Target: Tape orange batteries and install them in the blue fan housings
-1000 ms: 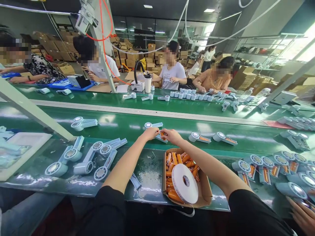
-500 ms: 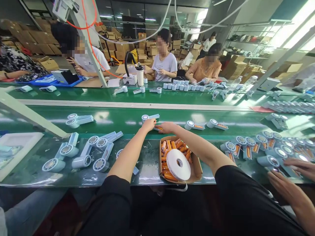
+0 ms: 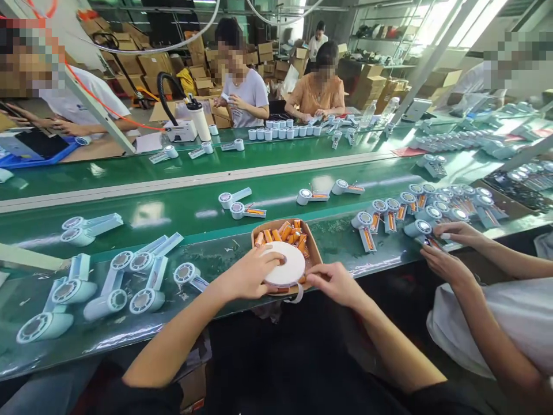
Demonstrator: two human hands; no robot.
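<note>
A white roll of tape lies on orange wrapped batteries in a small cardboard box. My left hand grips the roll, with fingertips at its centre hole and the thumb at its near edge. My right hand is at the box's right near corner, fingers bent together beside the roll's edge; what they pinch, if anything, is hidden. A loose strip of tape hangs over the near side. Beyond the box, a light-blue fan body with an orange battery in its handle lies beside another fan body.
Several fan bodies lie at left on the bench. More with orange batteries stand at right, where a co-worker's hands handle one. Two lie on the green belt. People sit across the line; a slanted metal post rises at left.
Both hands have come back from the fan body on the belt to the box and tape roll. That fan body now lies released with an orange battery in it. The view has swung right.
</note>
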